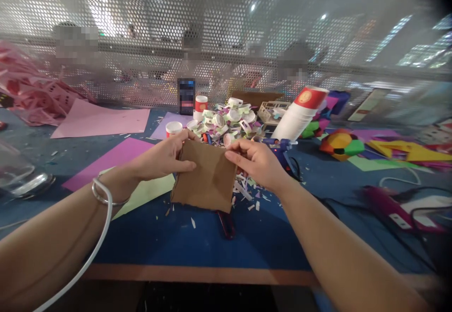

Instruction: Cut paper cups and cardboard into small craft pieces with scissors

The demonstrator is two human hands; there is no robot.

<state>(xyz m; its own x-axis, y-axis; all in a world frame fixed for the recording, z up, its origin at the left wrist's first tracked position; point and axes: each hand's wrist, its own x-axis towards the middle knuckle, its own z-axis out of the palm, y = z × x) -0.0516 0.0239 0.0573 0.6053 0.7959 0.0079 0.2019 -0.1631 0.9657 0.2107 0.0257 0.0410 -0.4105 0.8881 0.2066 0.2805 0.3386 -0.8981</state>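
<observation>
A square piece of brown cardboard (206, 177) with rough edges is held up, tilted, over the blue table. My left hand (169, 154) grips its upper left side, thumb across the front and fingers partly behind. At the upper right corner, my right hand (256, 161) pinches the cardboard between thumb and fingers. Under its lower edge lies a dark red object (226, 225), partly hidden, whose kind I cannot make out. Just behind my right hand is a blue glue gun (280, 149), partly covered.
Behind the cardboard, cut paper-cup pieces (233, 116) form a heap with scraps. A leaning stack of paper cups (300, 114) stands right of it, near a colourful paper ball (341, 144). Coloured sheets (109, 163) lie left. A purple power strip (399, 213) and cables are at right.
</observation>
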